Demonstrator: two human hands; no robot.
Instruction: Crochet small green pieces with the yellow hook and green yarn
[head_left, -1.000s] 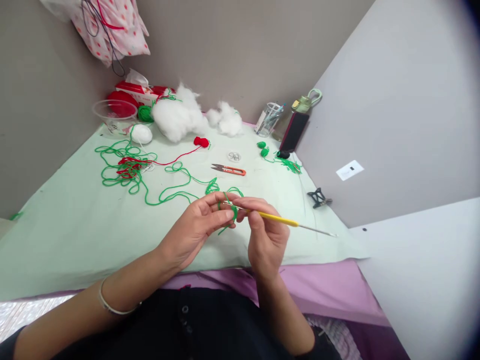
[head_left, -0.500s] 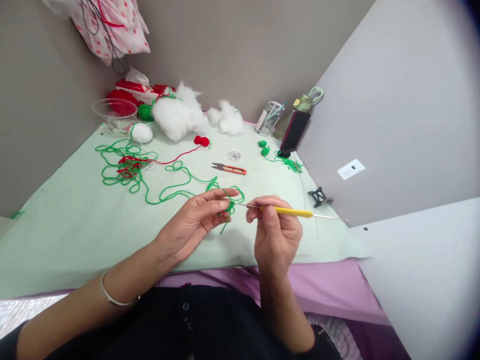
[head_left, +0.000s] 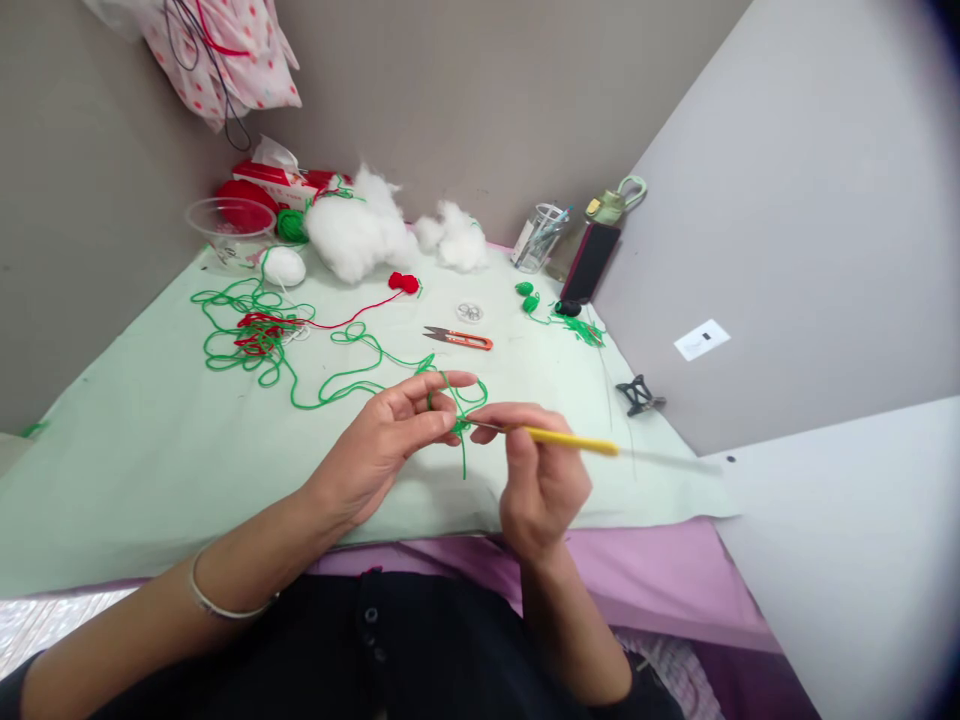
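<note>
My left hand (head_left: pixel 397 430) pinches a small piece of green crochet work (head_left: pixel 462 425) between thumb and fingers. Green yarn runs over its raised index finger, and a short tail hangs below the piece. Held like a pen in my right hand (head_left: pixel 544 475) is a crochet hook with a yellow handle (head_left: pixel 577 441). Its thin metal tip reaches the green piece; whether it sits inside a loop is too small to tell. Loose green yarn (head_left: pixel 330 390) trails across the table from a tangle at the left.
Orange thread snips (head_left: pixel 459 338) and a small round clear case (head_left: pixel 469 312) lie beyond my hands. Behind are white stuffing (head_left: pixel 356 230), a red crocheted piece (head_left: pixel 403 283) and a clear plastic tub (head_left: pixel 229 235). A phone (head_left: pixel 592 262) leans on a bottle at right, near a black stand (head_left: pixel 640 394).
My right hand has shifted left and slightly down, bringing the hook closer to my left hand and tilting it more. The yarn tail now hangs straighter.
</note>
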